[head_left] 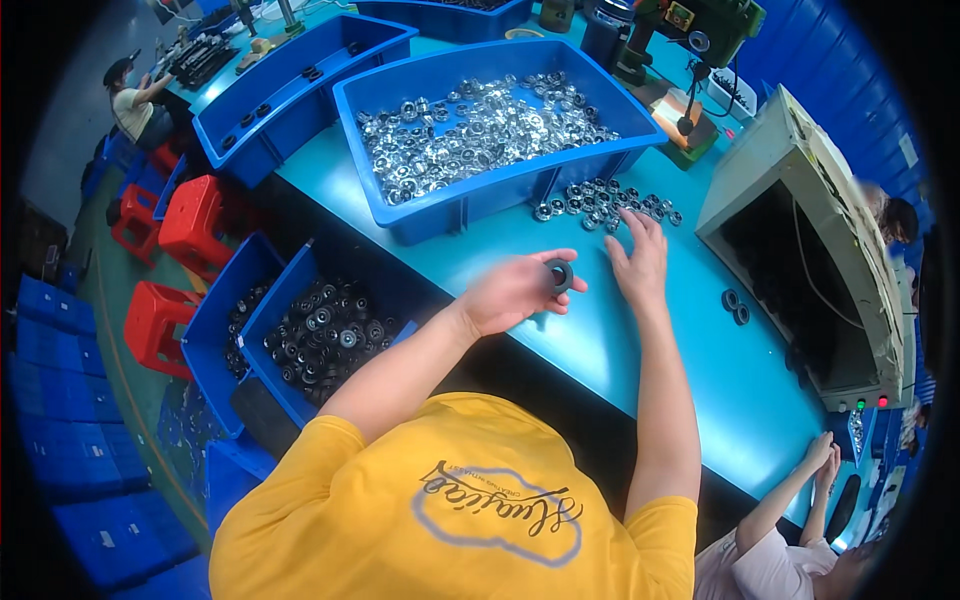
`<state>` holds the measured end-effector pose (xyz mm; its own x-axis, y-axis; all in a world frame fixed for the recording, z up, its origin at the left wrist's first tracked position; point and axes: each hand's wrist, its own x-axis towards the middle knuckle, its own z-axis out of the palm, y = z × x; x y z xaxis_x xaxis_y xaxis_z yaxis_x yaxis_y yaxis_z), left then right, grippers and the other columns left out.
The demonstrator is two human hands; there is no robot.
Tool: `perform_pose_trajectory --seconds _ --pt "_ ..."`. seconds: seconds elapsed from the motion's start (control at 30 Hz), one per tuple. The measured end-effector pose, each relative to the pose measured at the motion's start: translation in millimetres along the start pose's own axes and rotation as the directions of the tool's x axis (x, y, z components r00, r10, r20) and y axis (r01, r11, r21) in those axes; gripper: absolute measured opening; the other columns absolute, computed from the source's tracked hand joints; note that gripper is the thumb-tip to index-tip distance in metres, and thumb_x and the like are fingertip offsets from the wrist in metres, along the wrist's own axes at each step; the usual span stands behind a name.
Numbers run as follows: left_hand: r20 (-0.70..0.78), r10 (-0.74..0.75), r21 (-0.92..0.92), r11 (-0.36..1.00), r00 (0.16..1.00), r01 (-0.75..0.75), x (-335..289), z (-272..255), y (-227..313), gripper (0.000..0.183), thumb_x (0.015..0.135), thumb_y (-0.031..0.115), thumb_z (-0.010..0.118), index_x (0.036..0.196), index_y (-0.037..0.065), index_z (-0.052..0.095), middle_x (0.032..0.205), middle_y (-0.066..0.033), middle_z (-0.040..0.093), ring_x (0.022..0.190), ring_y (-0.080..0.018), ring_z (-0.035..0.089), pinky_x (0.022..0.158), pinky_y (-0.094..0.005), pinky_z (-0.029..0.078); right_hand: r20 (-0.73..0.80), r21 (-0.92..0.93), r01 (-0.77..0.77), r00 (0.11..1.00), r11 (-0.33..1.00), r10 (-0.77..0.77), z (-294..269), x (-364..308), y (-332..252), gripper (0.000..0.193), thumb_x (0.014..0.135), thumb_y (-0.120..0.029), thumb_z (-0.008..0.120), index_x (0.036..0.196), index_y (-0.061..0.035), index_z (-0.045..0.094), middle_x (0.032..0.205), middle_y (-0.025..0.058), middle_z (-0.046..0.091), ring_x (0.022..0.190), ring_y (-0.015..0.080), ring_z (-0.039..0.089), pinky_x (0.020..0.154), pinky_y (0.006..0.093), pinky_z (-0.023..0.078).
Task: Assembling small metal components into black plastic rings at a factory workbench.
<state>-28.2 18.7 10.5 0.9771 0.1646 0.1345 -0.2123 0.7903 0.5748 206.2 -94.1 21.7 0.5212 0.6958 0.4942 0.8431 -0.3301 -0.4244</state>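
My left hand [515,293] is held above the turquoise table, closed around a black ring [559,276] that shows at its fingertips. My right hand [640,260] reaches over the tabletop with its thumb and fingers apart. Its fingertips are at the near edge of a loose group of small shiny metal parts [600,200], and I see nothing held in it. Behind the group stands a large blue bin [400,212] filled with many similar shiny parts [480,130].
Two black rings [736,307] lie beside a beige open-fronted machine housing [745,160] at right. Blue bins of black parts [325,335] stand below the table's left edge, near red stools [200,225]. At far right, another person's hands [822,453] rest near the table.
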Motion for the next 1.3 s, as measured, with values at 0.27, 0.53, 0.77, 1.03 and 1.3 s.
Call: perform_pose_trajectory --seconds 0.27,0.53,0.77,1.03,1.3 --pt "-0.015 -0.003 -0.015 1.000 1.000 0.003 1 -1 0 0.057 0.110 0.029 0.052 0.155 -0.001 0.037 0.138 -0.0268 0.058 0.109 -0.0248 0.065 0.103 -0.0424 0.052 0.126 -0.018 -0.090 0.988 0.996 0.092 15 4 -2 0.037 0.086 -0.015 0.077 0.123 -0.0178 0.072 0.115 0.0117 0.066 0.108 0.0338 0.059 0.094 0.0441 0.050" --pt "-0.002 -0.017 -0.028 0.999 1.000 0.017 1 -4 -1 0.061 0.108 0.030 0.053 0.158 -0.001 0.034 0.139 -0.0272 0.058 0.109 -0.0256 0.066 0.103 -0.0426 0.052 0.239 0.306 -0.292 0.945 0.906 0.224 -8 -5 -14 0.025 0.095 -0.017 0.072 0.120 -0.0107 0.073 0.103 0.0085 0.068 0.082 0.0227 0.067 0.076 0.0358 0.054" --pt "-0.008 -0.019 -0.020 1.000 1.000 0.019 1 -4 -2 0.060 0.108 0.030 0.054 0.157 -0.001 0.036 0.138 -0.0264 0.059 0.110 -0.0256 0.066 0.103 -0.0431 0.052 0.523 0.667 -0.573 0.816 0.477 0.249 -30 -23 -34 0.034 0.096 -0.015 0.073 0.128 -0.0057 0.069 0.109 0.0074 0.069 0.086 0.0125 0.067 0.077 0.0294 0.055" --pt "-0.039 -0.011 0.005 1.000 0.999 0.012 1 -4 -3 0.059 0.108 0.030 0.054 0.156 0.000 0.038 0.134 -0.0233 0.062 0.109 -0.0242 0.066 0.102 -0.0418 0.053 0.536 0.774 -0.587 0.807 0.238 0.246 -18 -46 -35 0.040 0.088 -0.004 0.080 0.124 0.0019 0.064 0.110 0.0085 0.070 0.092 0.0133 0.068 0.084 0.0284 0.057" --pt "-0.057 -0.006 0.034 0.999 0.998 0.008 1 -2 -3 0.057 0.105 0.026 0.062 0.153 0.001 0.042 0.128 -0.0181 0.064 0.109 -0.0221 0.065 0.102 -0.0401 0.053 0.523 0.806 -0.555 0.831 0.206 0.192 -16 -47 -35 0.037 0.085 -0.002 0.082 0.120 0.0002 0.067 0.104 0.0053 0.071 0.090 0.0114 0.066 0.083 0.0270 0.056"
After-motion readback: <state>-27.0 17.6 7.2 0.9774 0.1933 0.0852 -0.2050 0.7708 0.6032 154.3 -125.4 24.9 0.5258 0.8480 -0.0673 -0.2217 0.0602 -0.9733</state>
